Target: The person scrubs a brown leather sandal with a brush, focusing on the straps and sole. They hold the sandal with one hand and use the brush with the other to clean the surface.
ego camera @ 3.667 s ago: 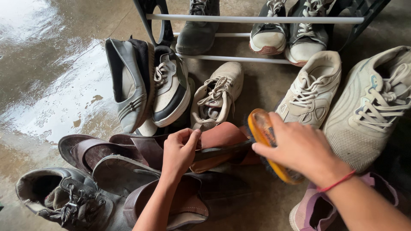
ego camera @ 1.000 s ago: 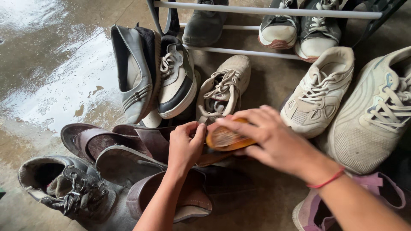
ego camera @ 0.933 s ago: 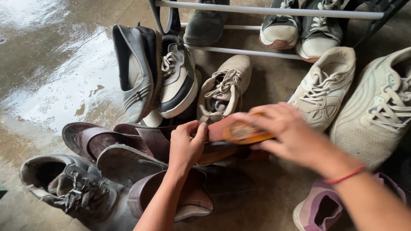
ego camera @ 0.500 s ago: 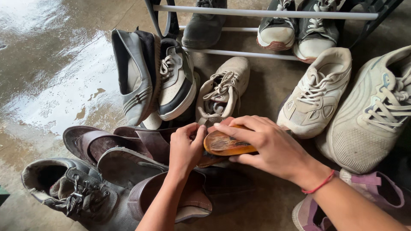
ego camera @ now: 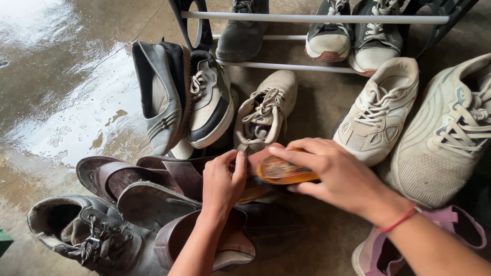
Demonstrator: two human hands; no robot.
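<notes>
Here, on the wet concrete floor (ego camera: 61, 102), the left hand (ego camera: 221, 180) clamps down on a brown sandal (ego camera: 169, 176) among the brown pairs — just right of it, the right hand (ego camera: 335, 176) grips an orange brush (ego camera: 284, 171), bristles on the sandal's strap, below a beige sneaker (ego camera: 266, 110) by the shoe rack (ego camera: 307, 18).

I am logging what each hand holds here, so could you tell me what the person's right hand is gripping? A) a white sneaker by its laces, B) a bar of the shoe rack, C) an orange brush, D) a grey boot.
C: the right hand closes around an orange brush above the brown sandal, which the left hand steadies; the white sneaker lies untouched beside them.
</notes>
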